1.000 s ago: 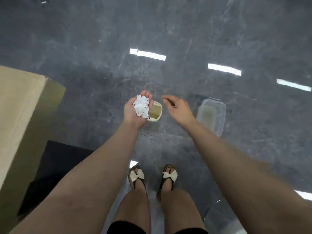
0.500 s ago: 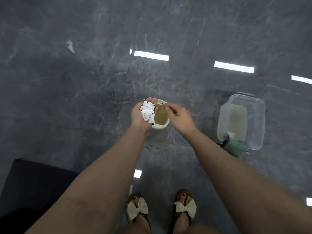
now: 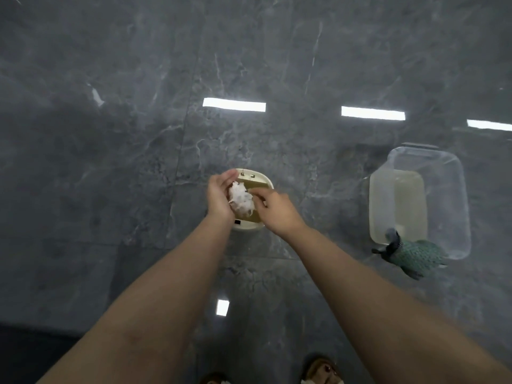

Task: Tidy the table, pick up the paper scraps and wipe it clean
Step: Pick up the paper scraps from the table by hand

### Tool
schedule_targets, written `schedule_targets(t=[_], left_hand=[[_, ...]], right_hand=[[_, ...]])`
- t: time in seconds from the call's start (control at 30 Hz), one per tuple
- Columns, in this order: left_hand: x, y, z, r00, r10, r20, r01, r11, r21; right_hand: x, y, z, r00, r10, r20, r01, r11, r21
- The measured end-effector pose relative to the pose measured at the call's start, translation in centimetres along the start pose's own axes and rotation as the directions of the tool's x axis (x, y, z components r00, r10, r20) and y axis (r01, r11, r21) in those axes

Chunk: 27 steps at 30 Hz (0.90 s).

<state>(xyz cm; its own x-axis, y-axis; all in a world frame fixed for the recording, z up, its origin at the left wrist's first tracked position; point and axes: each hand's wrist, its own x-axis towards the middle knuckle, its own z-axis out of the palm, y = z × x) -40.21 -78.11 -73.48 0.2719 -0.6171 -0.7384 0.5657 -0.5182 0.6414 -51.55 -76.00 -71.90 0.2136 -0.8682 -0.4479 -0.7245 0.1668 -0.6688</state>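
Observation:
A wad of white paper scraps [image 3: 240, 201] lies in the palm of my left hand [image 3: 219, 198], which is tilted and cupped around it. My right hand [image 3: 273, 209] reaches in from the right, its fingertips touching the wad. Both hands hover directly over a small cream bin [image 3: 253, 178] with an open top that stands on the dark grey floor. The hands hide most of the bin's opening.
A clear plastic tub [image 3: 432, 167] with a little cloudy water stands on the floor to the right. A green-grey cloth [image 3: 412, 254] hangs over its near rim. My sandalled feet [image 3: 321, 370] show at the bottom edge. A dark mat [image 3: 22, 353] lies at the lower left.
The view has swung away from the table toward the floor. Both hands have come together over the bin, the left palm has tilted, and the right fingers now touch the paper.

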Motion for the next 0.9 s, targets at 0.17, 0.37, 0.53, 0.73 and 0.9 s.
schedule_targets(t=[0.17,0.37,0.53,0.73,0.9], left_hand=[[-0.1,-0.1,-0.8,0.995,0.095,-0.013,-0.093,0.987,0.132],[-2.3,-0.2,0.2,0.980,0.189,0.055,-0.197,0.956,0.216],[-4.5,-1.9,3.8,0.955,0.181,0.233,-0.253,0.909,0.330],[-4.8,-7.4,8.9,0.916,0.123,0.382,-0.314,0.813,0.491],[-7.2,-13.9,13.2,0.878,-0.169,0.447,-0.170,0.764,0.623]], right_hand=[[-0.5,0.6,-0.5,0.998,-0.027,-0.064,0.031,0.998,0.052],[-2.4,2.3,-2.0,0.990,0.017,-0.139,0.001,0.991,0.132],[-4.9,5.4,-4.1,0.967,0.059,-0.248,-0.027,0.991,0.130],[-7.6,10.7,-7.4,0.893,0.130,-0.431,-0.081,0.988,0.132],[-10.4,16.3,-10.3,0.751,0.238,-0.616,-0.207,0.971,0.123]])
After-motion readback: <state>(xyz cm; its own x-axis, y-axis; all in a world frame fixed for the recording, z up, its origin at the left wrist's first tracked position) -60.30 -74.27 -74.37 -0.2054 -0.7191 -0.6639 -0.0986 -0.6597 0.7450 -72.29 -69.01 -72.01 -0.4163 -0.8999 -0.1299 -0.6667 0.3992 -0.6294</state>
